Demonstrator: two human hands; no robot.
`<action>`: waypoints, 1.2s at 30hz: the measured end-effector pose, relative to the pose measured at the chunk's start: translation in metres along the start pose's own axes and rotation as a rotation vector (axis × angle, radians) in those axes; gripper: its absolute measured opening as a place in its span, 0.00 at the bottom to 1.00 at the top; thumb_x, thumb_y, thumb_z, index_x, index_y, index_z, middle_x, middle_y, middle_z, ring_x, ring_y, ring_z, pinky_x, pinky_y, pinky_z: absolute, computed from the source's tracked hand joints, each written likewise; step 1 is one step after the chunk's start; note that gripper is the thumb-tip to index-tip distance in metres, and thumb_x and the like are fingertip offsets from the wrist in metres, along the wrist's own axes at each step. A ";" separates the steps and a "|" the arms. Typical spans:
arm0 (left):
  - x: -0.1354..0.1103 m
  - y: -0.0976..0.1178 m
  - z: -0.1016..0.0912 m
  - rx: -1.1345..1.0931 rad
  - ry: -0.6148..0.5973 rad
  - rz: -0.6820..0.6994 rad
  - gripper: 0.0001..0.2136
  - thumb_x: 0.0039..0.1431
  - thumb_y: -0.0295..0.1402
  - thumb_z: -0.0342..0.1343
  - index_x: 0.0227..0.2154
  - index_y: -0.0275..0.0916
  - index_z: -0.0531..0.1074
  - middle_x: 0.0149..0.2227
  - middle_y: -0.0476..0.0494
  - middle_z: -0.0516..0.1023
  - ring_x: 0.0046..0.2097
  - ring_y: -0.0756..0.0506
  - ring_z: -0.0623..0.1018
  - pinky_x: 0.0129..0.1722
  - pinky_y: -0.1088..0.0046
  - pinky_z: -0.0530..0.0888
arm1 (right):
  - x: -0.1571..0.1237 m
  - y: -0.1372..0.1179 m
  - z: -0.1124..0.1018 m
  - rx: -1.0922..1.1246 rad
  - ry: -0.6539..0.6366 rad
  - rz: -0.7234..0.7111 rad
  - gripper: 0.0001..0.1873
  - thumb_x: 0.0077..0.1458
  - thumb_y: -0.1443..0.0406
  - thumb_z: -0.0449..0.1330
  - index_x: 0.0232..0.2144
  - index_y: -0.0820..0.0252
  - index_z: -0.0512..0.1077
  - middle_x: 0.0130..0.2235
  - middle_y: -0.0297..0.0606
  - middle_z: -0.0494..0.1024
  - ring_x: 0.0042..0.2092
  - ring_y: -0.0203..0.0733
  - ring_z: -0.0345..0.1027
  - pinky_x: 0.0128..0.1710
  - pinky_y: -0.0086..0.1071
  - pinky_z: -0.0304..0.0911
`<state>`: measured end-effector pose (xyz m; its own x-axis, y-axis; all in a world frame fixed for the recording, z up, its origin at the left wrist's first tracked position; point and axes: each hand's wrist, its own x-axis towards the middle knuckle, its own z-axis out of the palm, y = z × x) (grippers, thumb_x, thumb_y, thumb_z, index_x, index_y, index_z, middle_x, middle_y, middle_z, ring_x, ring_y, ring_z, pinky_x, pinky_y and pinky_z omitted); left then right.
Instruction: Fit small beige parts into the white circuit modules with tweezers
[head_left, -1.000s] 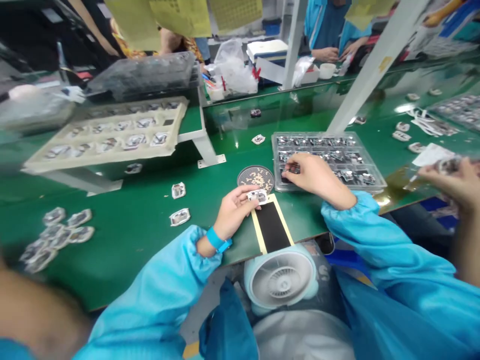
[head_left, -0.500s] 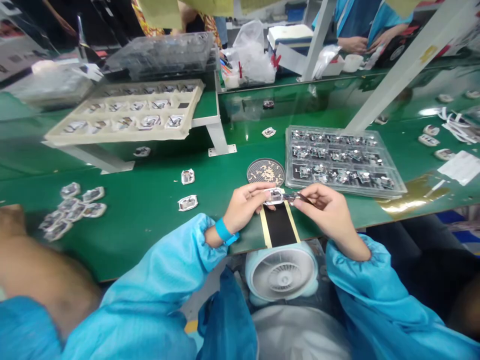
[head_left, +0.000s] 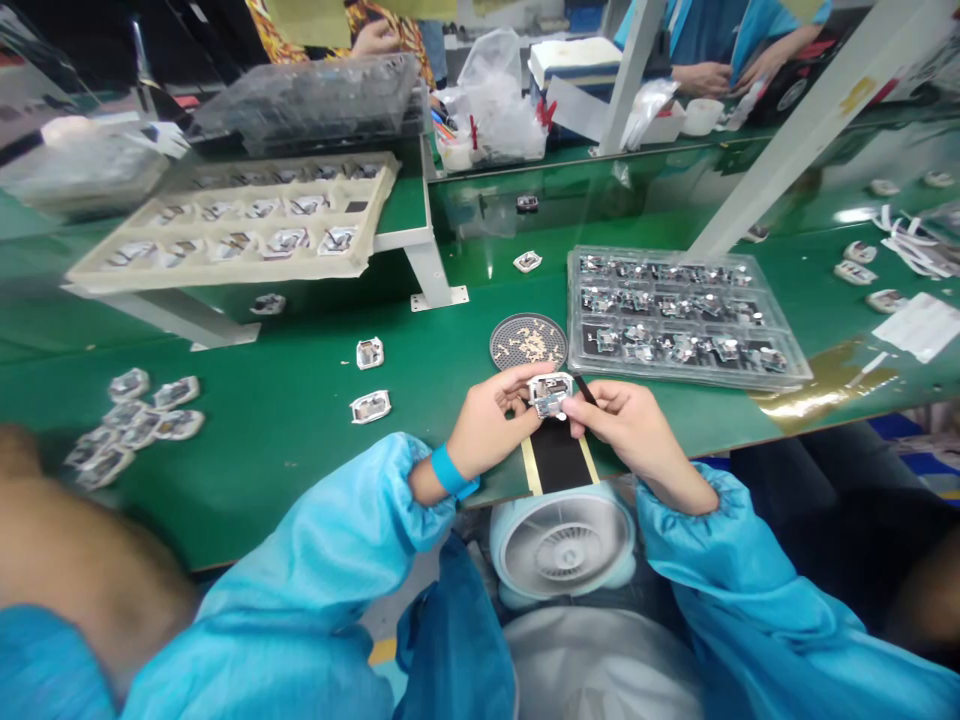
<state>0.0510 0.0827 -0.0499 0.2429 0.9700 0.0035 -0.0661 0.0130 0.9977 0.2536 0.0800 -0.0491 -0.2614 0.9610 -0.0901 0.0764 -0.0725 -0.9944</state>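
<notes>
We hold the small white-framed module [head_left: 550,393] between both hands, just above the black pad [head_left: 556,462] at the near edge of the bench [head_left: 285,440]. The left hand [head_left: 487,420] pinches the module's left side w/ thumb & fingers [head_left: 525,378]. The right hand [head_left: 622,425] has its fingers [head_left: 574,408] closed on the right side. A thin dark strip [head_left: 586,389] pokes out just behind the right fingertips; we can't tell if it's joined to the module.

The work in hand looks like fitting that strip to the module, so, in our judgement:
- Left fingers act as the vise: grip the frame edges only, no squeeze on the middle.
- Right fingers do the fine work: line up first, then press lightly & straight.
- Keep the piece low over the pad, so a slip lands there and not on the fan [head_left: 562,545] below the hands.

The mesh dish [head_left: 528,342] sits just beyond the fingertips and the clear parts tray [head_left: 675,320] is beyond the right fingers. Loose modules [head_left: 370,406] lie left of the left fingers, well apart.
</notes>
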 end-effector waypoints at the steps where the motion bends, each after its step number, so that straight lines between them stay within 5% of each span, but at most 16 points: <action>1: -0.001 0.001 0.001 0.007 0.006 0.005 0.24 0.52 0.30 0.68 0.54 0.36 0.77 0.47 0.37 0.83 0.47 0.42 0.82 0.44 0.69 0.79 | 0.000 0.001 0.001 -0.005 0.011 -0.004 0.22 0.55 0.49 0.70 0.24 0.60 0.76 0.26 0.36 0.79 0.28 0.36 0.69 0.30 0.30 0.63; 9: -0.002 0.000 0.000 0.130 0.007 0.049 0.23 0.55 0.31 0.66 0.56 0.39 0.77 0.40 0.43 0.82 0.28 0.52 0.70 0.29 0.75 0.70 | 0.002 0.005 0.002 0.011 0.123 -0.003 0.22 0.52 0.49 0.72 0.22 0.60 0.74 0.23 0.35 0.77 0.25 0.34 0.66 0.28 0.29 0.58; 16: -0.003 -0.001 0.000 0.221 0.037 0.098 0.22 0.56 0.31 0.65 0.55 0.40 0.79 0.39 0.44 0.82 0.27 0.53 0.67 0.30 0.75 0.70 | 0.006 0.006 0.003 0.024 0.084 0.039 0.23 0.50 0.49 0.73 0.23 0.61 0.73 0.23 0.33 0.75 0.25 0.33 0.63 0.27 0.28 0.54; 24: -0.003 0.000 -0.002 0.248 0.096 0.110 0.20 0.56 0.30 0.66 0.53 0.44 0.80 0.46 0.44 0.84 0.30 0.51 0.73 0.34 0.72 0.74 | 0.009 0.007 0.010 -0.010 0.111 -0.022 0.23 0.51 0.49 0.72 0.25 0.59 0.71 0.25 0.34 0.76 0.28 0.36 0.68 0.32 0.30 0.63; 30: -0.001 -0.004 0.000 -0.034 0.033 -0.010 0.23 0.53 0.33 0.71 0.53 0.38 0.79 0.51 0.38 0.83 0.48 0.41 0.83 0.50 0.65 0.80 | 0.012 0.011 0.016 0.005 0.191 -0.160 0.22 0.51 0.52 0.73 0.41 0.57 0.73 0.41 0.38 0.80 0.44 0.43 0.75 0.43 0.34 0.71; 36: -0.002 -0.001 0.001 -0.164 -0.017 -0.043 0.25 0.50 0.32 0.73 0.53 0.37 0.78 0.51 0.36 0.83 0.51 0.41 0.83 0.55 0.64 0.79 | 0.011 0.009 0.017 0.057 0.233 -0.178 0.21 0.48 0.54 0.75 0.40 0.57 0.76 0.37 0.36 0.79 0.39 0.41 0.74 0.41 0.33 0.71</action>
<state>0.0518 0.0805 -0.0509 0.2647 0.9636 -0.0365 -0.2125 0.0952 0.9725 0.2350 0.0848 -0.0597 -0.0376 0.9948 0.0943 -0.0065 0.0941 -0.9955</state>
